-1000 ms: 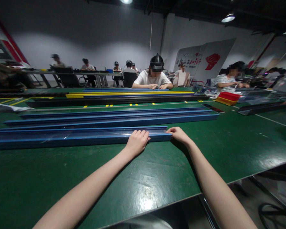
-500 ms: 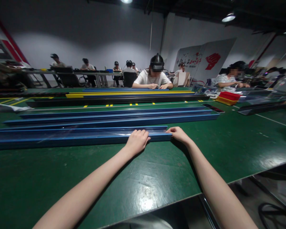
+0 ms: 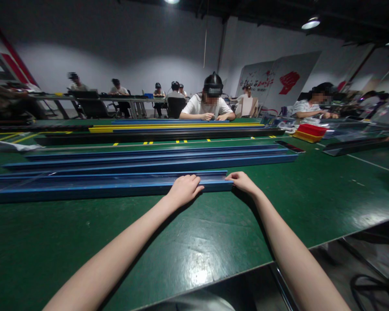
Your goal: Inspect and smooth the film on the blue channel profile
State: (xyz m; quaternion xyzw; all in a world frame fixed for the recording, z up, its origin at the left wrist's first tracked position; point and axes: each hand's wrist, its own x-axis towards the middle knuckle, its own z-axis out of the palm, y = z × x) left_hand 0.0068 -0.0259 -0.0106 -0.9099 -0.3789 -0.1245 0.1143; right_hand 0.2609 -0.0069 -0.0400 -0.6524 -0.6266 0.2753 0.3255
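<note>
A long blue channel [image 3: 110, 190] with raised side walls lies across the table in front of me. My left hand [image 3: 184, 189] is closed over its near wall, fingers bent into the trough and thumb on the outer side. At the channel's right end, my right hand [image 3: 243, 181] pinches the tip of the near wall between thumb and fingers. Something clear and glossy [image 3: 35, 178] shows inside the trough at the left; its edges are hard to make out. Just behind lie more blue channels [image 3: 155, 164], parallel to the near one.
Yellow strips [image 3: 175, 128] and a black channel [image 3: 168, 136] lie farther back on the green table [image 3: 194, 242]. A phone [image 3: 290, 147] and red and yellow bins [image 3: 310, 133] sit at right. A co-worker [image 3: 210, 101] works opposite; the table's front edge runs below my right forearm.
My left hand has slid slightly left along the near wall. The shine inside the trough has shifted toward the left. My right hand stays at the channel's end.
</note>
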